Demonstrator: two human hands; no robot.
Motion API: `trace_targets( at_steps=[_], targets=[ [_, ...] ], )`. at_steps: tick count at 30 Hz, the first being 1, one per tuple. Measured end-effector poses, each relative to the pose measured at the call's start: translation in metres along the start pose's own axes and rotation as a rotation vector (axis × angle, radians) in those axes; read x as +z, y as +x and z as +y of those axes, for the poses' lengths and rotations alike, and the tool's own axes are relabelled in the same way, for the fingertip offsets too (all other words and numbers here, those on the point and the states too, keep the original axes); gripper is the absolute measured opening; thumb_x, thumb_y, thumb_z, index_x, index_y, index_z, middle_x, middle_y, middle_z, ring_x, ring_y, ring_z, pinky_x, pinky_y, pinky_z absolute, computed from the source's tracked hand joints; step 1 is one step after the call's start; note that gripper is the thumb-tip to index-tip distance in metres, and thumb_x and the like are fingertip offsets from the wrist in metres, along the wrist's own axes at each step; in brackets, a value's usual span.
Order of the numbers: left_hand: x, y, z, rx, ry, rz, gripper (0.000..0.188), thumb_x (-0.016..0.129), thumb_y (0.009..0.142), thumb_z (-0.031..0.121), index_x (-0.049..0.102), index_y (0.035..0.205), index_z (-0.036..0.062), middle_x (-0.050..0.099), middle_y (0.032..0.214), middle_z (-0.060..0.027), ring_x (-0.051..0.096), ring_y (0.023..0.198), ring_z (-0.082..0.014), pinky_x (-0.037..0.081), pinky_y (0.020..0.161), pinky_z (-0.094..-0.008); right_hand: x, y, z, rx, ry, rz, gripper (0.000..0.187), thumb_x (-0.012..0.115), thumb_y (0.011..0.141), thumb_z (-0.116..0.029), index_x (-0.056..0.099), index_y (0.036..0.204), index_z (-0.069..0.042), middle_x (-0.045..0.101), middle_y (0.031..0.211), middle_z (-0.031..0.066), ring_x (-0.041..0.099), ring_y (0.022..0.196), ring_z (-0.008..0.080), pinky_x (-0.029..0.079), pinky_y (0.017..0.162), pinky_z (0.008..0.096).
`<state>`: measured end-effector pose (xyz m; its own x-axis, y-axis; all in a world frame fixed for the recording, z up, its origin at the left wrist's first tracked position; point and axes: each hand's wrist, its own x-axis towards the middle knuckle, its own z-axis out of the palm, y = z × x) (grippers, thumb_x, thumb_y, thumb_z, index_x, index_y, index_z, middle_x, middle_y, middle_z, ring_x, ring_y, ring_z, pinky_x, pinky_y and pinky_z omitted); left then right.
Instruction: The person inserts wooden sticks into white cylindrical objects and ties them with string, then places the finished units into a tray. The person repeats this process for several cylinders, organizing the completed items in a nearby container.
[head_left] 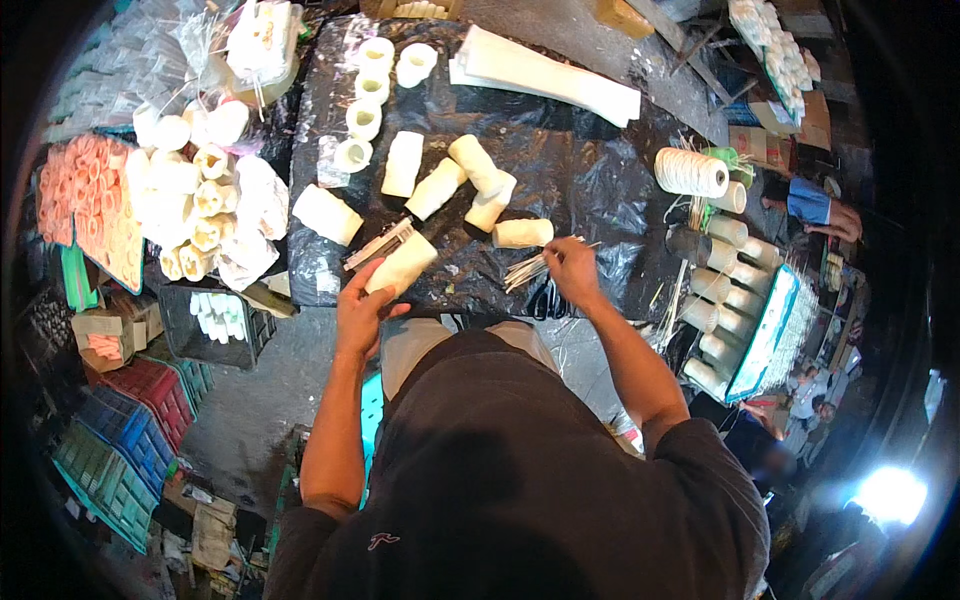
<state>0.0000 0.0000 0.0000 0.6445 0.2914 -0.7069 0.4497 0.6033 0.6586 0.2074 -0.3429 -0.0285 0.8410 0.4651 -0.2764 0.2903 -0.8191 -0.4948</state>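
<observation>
My left hand (362, 308) is wrapped round a pale cream, wax-like cylinder (402, 264), held tilted over the table's near edge. My right hand (572, 270) has its fingers pinched at the end of a small bunch of thin pale sticks (524, 272); the fingertips are partly hidden. Black-handled scissors (546, 300) lie just below it. Beyond the hands rest several more cream cylinders, among them one lying on its side (523, 233) close to the right hand. Beside the left hand's cylinder is a narrow wooden strip (378, 246).
Black plastic sheeting (590, 180) covers the table. Hollow cream rings (363, 119) stand at the far left, and long white sheets (540, 78) lie at the back. A string spool (690, 172) stands on the right. Piled cream pieces (205, 200) and a black crate (212, 325) are to the left.
</observation>
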Motion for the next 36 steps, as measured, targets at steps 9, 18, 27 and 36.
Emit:
trace_targets(
  at_steps=[9, 18, 27, 36],
  targets=[
    [0.070, 0.002, -0.018, 0.684, 0.899, 0.093, 0.046, 0.081, 0.074, 0.012, 0.069, 0.117, 0.0005, 0.069, 0.116, -0.0161, 0.068, 0.096, -0.0306, 0.054, 0.088, -0.0409, 0.027, 0.003, 0.025, -0.451, -0.205, 0.248, 0.013, 0.075, 0.080, -0.011, 0.068, 0.091, -0.009, 0.067, 0.092, 0.0060, 0.062, 0.085, 0.0300, 0.047, 0.072, 0.0433],
    [0.107, 0.029, -0.062, 0.879, 0.857, 0.033, 0.037, 0.079, 0.071, 0.007, 0.068, 0.106, 0.0028, 0.067, 0.105, -0.0147, 0.064, 0.099, -0.0322, 0.051, 0.089, -0.0411, -0.001, 0.004, 0.020, -0.412, 0.276, 0.260, 0.010, 0.077, 0.079, -0.010, 0.069, 0.084, -0.007, 0.068, 0.085, 0.0087, 0.063, 0.082, 0.0312, 0.048, 0.074, 0.0430],
    [0.158, 0.001, -0.030, 0.796, 0.683, -0.170, 0.025, 0.077, 0.078, 0.011, 0.068, 0.098, -0.0005, 0.070, 0.088, -0.0163, 0.071, 0.080, -0.0305, 0.054, 0.074, -0.0369, -0.026, -0.004, 0.008, -0.177, 0.487, 0.029, 0.014, 0.074, 0.083, -0.014, 0.068, 0.088, -0.002, 0.069, 0.086, 0.0146, 0.067, 0.080, 0.0295, 0.051, 0.075, 0.0392],
    [0.185, 0.030, -0.048, 0.663, 0.670, -0.112, 0.040, 0.073, 0.079, 0.005, 0.060, 0.117, 0.0028, 0.068, 0.086, -0.0159, 0.067, 0.075, -0.0284, 0.053, 0.072, -0.0385, -0.018, 0.023, 0.012, -0.153, 0.846, 0.134, 0.013, 0.071, 0.092, -0.004, 0.070, 0.103, 0.002, 0.076, 0.098, 0.0107, 0.071, 0.090, 0.0165, 0.055, 0.084, 0.0312]
  ],
)
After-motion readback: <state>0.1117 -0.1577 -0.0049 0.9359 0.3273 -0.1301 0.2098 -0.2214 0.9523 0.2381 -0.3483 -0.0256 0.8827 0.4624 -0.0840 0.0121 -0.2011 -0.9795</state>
